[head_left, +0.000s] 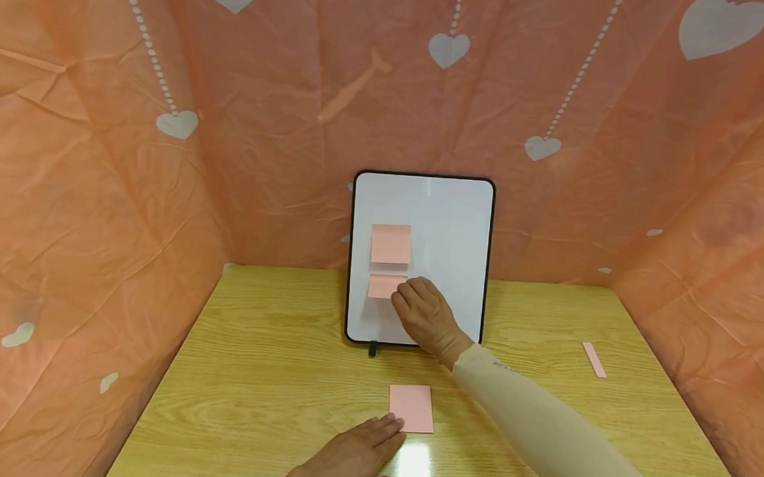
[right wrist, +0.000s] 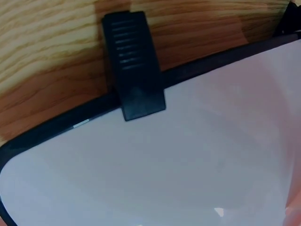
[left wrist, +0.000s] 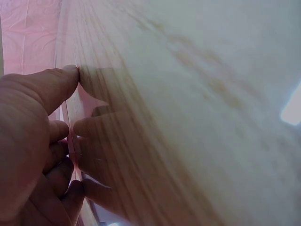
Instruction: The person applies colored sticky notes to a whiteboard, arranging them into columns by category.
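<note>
A whiteboard [head_left: 449,241] with a black frame stands upright at the back of the table. On its left half are a pink sticky note [head_left: 391,244] and, below it, a second pink sticky note [head_left: 385,286]. My right hand [head_left: 425,313], fingers curled, holds the lower note at its right edge; the fingertips are partly hidden. In front of the board, pink sticky notes [head_left: 411,408] lie on the table, and my left hand [head_left: 353,454] rests its fingertips on their near left corner. The left wrist view shows this left hand [left wrist: 37,141] with its fingers against the glossy tabletop.
A narrow pink strip [head_left: 594,359] lies on the right of the wooden table [head_left: 254,375]. Black feet [right wrist: 134,66] hold the board's lower edge. An orange cloth [head_left: 285,120] with white hearts hangs behind and at both sides.
</note>
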Demonstrator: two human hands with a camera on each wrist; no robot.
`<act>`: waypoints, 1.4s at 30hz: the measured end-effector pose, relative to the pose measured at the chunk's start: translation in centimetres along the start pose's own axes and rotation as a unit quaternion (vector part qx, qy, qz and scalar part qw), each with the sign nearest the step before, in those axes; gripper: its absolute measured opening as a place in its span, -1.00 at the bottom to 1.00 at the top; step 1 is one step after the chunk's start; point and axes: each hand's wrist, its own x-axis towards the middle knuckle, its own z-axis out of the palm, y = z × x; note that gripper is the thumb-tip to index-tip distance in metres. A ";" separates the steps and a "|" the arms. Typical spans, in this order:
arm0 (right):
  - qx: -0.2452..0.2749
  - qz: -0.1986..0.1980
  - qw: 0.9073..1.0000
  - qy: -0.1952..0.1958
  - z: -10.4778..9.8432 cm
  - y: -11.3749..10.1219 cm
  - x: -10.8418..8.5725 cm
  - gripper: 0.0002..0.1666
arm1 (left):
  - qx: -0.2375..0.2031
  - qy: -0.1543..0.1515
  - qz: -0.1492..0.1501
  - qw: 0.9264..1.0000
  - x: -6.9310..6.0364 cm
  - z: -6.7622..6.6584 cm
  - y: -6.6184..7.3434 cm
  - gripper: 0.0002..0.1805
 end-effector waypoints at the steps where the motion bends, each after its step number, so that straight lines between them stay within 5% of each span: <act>1: 0.001 0.000 1.000 0.000 0.0 0.0 0.0 -0.62 | -0.001 -0.001 0.000 1.000 0.0 0.0 0.0 -0.26; 42: 0.005 -0.003 0.995 -0.098 0.9 -0.3 -1.4 -0.95 | 0.013 0.010 0.011 1.000 0.0 0.0 0.0 -0.24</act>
